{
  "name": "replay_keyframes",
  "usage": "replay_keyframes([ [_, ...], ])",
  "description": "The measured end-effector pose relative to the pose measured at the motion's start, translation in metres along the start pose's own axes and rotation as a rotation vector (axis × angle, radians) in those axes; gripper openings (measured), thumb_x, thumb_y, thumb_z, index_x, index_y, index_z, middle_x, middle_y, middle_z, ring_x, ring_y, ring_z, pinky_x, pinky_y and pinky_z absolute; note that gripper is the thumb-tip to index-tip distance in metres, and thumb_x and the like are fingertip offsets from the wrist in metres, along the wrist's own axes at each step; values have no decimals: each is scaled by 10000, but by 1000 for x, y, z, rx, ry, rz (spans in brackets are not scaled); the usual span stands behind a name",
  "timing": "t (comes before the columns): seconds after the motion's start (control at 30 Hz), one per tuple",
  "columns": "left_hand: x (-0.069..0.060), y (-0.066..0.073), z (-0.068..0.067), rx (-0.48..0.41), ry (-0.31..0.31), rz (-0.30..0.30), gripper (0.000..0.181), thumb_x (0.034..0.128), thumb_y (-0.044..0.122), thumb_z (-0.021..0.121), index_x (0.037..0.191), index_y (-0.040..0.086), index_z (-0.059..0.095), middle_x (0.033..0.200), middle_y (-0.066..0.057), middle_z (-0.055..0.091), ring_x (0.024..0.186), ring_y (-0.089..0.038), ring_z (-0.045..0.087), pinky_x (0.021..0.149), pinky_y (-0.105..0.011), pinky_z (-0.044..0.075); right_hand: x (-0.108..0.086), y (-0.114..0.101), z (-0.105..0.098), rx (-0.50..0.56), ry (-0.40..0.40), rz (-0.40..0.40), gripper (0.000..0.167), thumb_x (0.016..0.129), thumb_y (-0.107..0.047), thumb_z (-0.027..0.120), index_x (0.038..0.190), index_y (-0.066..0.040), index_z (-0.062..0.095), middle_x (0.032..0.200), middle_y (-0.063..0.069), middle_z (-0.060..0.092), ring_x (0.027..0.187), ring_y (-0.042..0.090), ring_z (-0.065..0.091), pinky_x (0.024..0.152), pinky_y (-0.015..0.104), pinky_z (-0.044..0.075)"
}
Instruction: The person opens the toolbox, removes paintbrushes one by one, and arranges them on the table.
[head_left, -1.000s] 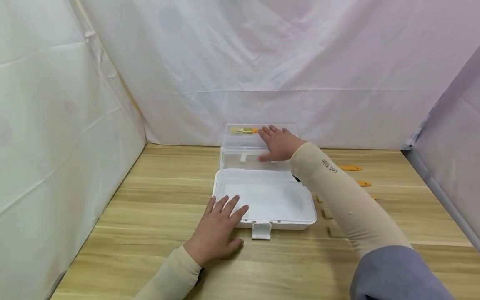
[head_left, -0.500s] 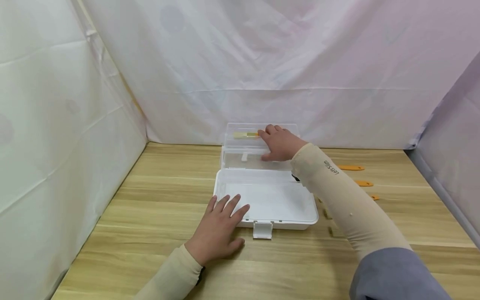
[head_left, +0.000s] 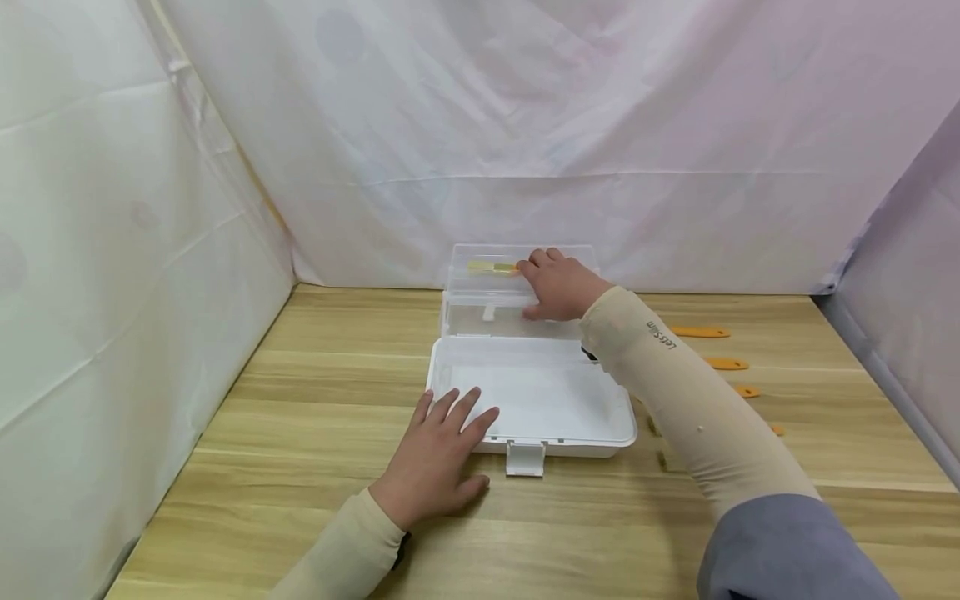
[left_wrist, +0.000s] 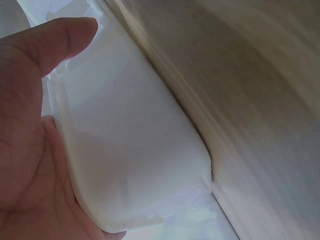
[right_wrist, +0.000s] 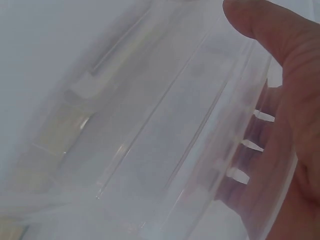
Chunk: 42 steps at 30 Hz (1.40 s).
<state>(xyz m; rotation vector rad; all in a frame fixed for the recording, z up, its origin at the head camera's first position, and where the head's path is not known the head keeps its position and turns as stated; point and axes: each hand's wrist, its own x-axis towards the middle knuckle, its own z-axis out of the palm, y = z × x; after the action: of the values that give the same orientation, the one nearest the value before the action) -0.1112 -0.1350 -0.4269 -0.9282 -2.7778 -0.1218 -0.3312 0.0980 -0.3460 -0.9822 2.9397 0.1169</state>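
Observation:
A white box (head_left: 525,400) with a front latch (head_left: 526,458) stands opened on the table, its raised clear trays (head_left: 480,287) at the back. My left hand (head_left: 435,467) rests with spread fingers on the box's front left corner; its thumb shows before the box wall in the left wrist view. Over the upper clear tray, my right hand (head_left: 562,287) has bent fingers on top and its thumb lower down, holding the tray. In that tray lies a paintbrush (head_left: 491,267), bristles to the left, its handle mostly hidden by the right hand. The fingertips are hidden in the right wrist view (right_wrist: 260,20).
Several orange brush handles (head_left: 699,332) lie on the wooden table (head_left: 337,375) right of the box, partly covered by my right sleeve (head_left: 697,417). White cloth (head_left: 487,167) hangs behind, close to the trays, and along the left side.
My right hand's fingers have gone from straight to bent over the upper tray. The paintbrush has sunk slightly lower and a little right. My left hand has stayed still.

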Motion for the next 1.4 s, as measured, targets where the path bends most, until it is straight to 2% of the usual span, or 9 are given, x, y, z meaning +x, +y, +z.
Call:
replay_keyframes([
  [0.23, 0, 1, 0, -4, 2, 1, 819, 741, 511, 760, 1454, 210, 490, 1511, -131, 424, 1330, -378, 437, 1102, -614, 250, 2, 5, 6, -9, 10, 8, 930, 866, -487, 704, 1516, 43, 303, 1426, 215, 391, 1284, 356, 368, 1066, 489, 373],
  [0.43, 2, 1, 0, 2, 5, 9, 813, 743, 513, 755, 1451, 209, 494, 1509, -133, 426, 1328, -376, 439, 1100, -612, 255, -1, 7, 7, 31, 51, 21, 826, 852, -470, 724, 1455, -3, 404, 1299, 156, 398, 1145, 292, 399, 999, 451, 417],
  [0.6, 3, 1, -1, 0, -8, 8, 807, 750, 507, 754, 1453, 207, 494, 1513, -133, 421, 1330, -379, 438, 1099, -613, 258, -3, 5, 4, 49, 51, 13, 779, 847, -485, 726, 1415, -35, 441, 1306, 148, 424, 1173, 305, 443, 1010, 471, 413],
  [0.83, 1, 1, -1, -7, -17, 8, 802, 749, 501, 758, 1449, 206, 500, 1507, -134, 429, 1324, -382, 447, 1092, -616, 272, -5, 1, -3, 23, -4, 13, 856, 834, -610, 683, 1429, -39, 454, 1379, 159, 503, 1262, 338, 471, 1068, 487, 380],
  [1.1, 1, -1, -1, -5, -12, -11, 811, 743, 509, 770, 1445, 207, 502, 1496, -141, 441, 1314, -387, 456, 1089, -619, 274, -6, -2, -16, 99, -42, 19, 794, 917, -622, 566, 1463, -54, 462, 1415, 176, 505, 1271, 347, 501, 1066, 498, 387],
  [1.2, 1, -1, 0, -3, -11, -12, 810, 743, 509, 771, 1445, 208, 503, 1496, -138, 441, 1313, -385, 457, 1087, -618, 278, -6, 0, -16, 131, -11, 1, 668, 993, -543, 488, 1431, -39, 496, 1366, 170, 543, 1228, 338, 532, 1053, 493, 398],
  [1.27, 1, -1, 0, -3, -9, -11, 809, 744, 509, 771, 1445, 208, 503, 1496, -137, 442, 1311, -383, 459, 1086, -617, 281, -6, 1, -15, 136, 21, -6, 528, 1040, -425, 455, 1388, -36, 535, 1292, 157, 587, 1161, 322, 570, 1025, 484, 424],
  [1.4, 1, 0, 0, -6, -15, -12, 801, 753, 510, 766, 1447, 211, 499, 1499, -133, 438, 1315, -380, 455, 1090, -613, 275, -3, 2, -12, 96, 58, 14, 289, 1031, -159, 511, 1292, -61, 588, 1171, 120, 639, 1034, 284, 621, 951, 456, 480],
])
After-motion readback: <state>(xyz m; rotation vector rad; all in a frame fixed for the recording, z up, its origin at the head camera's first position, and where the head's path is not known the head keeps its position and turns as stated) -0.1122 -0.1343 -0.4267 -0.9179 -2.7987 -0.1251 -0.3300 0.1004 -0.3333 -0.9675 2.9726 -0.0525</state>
